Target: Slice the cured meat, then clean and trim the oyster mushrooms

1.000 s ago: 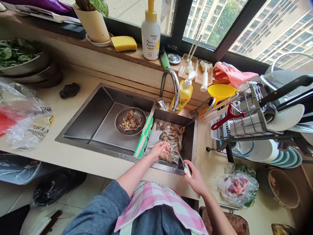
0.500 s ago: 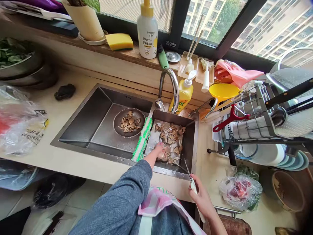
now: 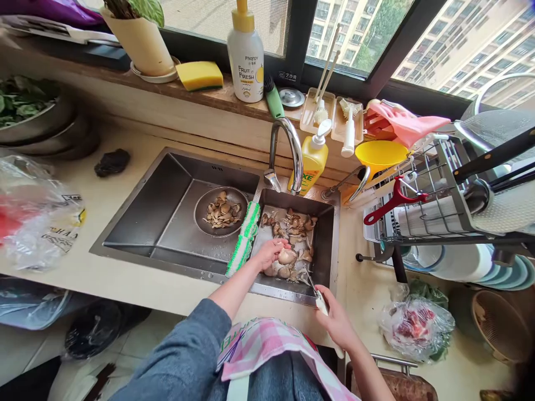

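Observation:
My left hand (image 3: 271, 253) is over the right sink basin, its fingers closed around a pale oyster mushroom (image 3: 287, 256). My right hand (image 3: 334, 320), at the basin's front edge, grips white-handled scissors (image 3: 321, 302). Their thin metal blades point toward the mushroom. Wet brown oyster mushrooms (image 3: 295, 225) lie across the bottom of the right basin (image 3: 326, 245). A round bowl (image 3: 200, 220) with mushroom pieces (image 3: 223, 211) sits in the left basin.
A green-and-white cloth (image 3: 243, 239) drapes over the sink divider. Behind stand the faucet (image 3: 297, 153) and a yellow soap bottle (image 3: 313, 161). The dish rack (image 3: 434, 217) and a bagged red food item (image 3: 418, 326) are at right. Plastic bags (image 3: 37, 217) lie left.
My left hand has come up from among the mushrooms with one in its fingers. My right hand has brought the scissors up and left, closer to it.

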### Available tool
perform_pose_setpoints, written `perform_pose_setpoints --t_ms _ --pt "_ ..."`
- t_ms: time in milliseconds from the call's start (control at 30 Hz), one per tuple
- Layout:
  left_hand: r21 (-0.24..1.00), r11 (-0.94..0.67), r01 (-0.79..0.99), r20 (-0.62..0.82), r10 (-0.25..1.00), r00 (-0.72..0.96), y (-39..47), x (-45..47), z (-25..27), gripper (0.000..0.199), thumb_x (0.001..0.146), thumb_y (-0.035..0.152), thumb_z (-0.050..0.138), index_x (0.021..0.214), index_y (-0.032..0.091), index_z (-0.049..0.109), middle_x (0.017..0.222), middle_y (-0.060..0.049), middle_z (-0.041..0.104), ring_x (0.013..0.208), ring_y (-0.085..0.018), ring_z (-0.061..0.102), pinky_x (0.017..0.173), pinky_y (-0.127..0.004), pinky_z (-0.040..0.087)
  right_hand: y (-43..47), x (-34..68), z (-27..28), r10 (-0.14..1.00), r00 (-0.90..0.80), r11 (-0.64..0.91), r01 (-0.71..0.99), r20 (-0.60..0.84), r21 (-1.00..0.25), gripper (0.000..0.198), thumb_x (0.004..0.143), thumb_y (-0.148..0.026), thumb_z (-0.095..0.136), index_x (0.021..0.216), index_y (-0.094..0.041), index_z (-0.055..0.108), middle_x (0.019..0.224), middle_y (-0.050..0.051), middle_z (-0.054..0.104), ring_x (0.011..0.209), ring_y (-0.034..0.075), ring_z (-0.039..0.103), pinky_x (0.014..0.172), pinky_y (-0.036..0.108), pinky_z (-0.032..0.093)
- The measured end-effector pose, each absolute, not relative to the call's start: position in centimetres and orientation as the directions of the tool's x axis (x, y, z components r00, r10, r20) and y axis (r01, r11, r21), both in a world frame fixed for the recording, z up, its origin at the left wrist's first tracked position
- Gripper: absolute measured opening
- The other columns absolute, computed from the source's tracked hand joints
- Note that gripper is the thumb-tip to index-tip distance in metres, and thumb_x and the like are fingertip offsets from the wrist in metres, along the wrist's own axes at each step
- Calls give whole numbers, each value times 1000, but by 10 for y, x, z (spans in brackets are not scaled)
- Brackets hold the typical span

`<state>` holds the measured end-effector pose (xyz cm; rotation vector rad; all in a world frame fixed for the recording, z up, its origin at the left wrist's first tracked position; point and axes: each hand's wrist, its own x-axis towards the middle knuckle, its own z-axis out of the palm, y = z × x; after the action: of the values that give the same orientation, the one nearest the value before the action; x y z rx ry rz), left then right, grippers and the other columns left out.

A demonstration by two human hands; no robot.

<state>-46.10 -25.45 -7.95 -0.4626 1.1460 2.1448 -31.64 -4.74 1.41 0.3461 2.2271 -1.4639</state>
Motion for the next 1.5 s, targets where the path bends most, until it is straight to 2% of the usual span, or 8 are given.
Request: perform_pose_setpoints --t_ms 167,300,467,600,800,1000,1200,1500 --pt "877 -308 -368 -367 63 -928 -359 -502 -40 35 66 38 69 90 14 60 77 -5 66 68 -15 62 67 -28 49 -48 -305 5 21 -854 389 486 -520 -783 50 64 -22 51 114 -18 50 110 7 60 98 23 56 91 35 40" --pt "942 188 -279 -243 -192 -951 -442 -557 -27 38 74 42 56 98 13 59 85 -9 65 80 -22 62 77 -38 49 -63 -292 1 104 -836 331 540 -539 -774 51 64 -25 53 114 -17 51 114 8 59 100 23 56 92 35 40" --pt "585 791 180 116 138 -984 -394 -594 -34 36 77 24 54 111 15 57 119 -13 55 117 -27 45 101 -40 33 -92 -274 -1 164 -815 231 580 -556 -781 49 70 -28 53 117 -18 51 113 8 59 105 22 54 94 34 39" --pt "500 771 395 -246 563 -789 -284 -577 -61 28 82 19 47 107 18 60 114 -11 57 115 -24 46 101 -38 32 -111 -258 -3 293 -781 135 604 -551 -785 50 70 -36 58 117 -18 53 103 7 63 97 23 57 90 34 43" --pt "524 822 222 -445 486 -752 -230 -547 -116 21 79 7 47 91 9 64 102 -18 62 112 -30 49 100 -46 28 -109 -239 -4 366 -735 26 621 -571 -783 58 70 -50 60 118 -18 54 95 5 63 88 19 59 80 25 45" --pt "650 758 -53 -610 479 -631 -227 -511 -117 31 89 36 37 100 16 58 77 -5 65 76 -17 62 71 -29 47 -82 -269 5 223 -749 14 643 -624 -766 55 71 -42 59 119 -18 51 88 3 62 84 19 57 79 30 45" --pt "725 304 -618 -625 668 -405 -234 -486 -54 36 81 50 47 103 22 50 70 1 61 59 -13 57 53 -25 46 -59 -334 7 58 -844 306 524 -533 -795 46 67 -28 54 112 -20 52 91 2 62 84 19 56 81 31 42" --pt "809 364 -461 -549 747 -375 -253 -462 -16 42 70 55 59 86 16 62 59 2 57 45 -8 45 40 -18 27 -51 -356 4 -158 -832 469 410 -531 -782 47 64 -21 51 111 -19 53 86 0 62 74 15 53 67 25 40"
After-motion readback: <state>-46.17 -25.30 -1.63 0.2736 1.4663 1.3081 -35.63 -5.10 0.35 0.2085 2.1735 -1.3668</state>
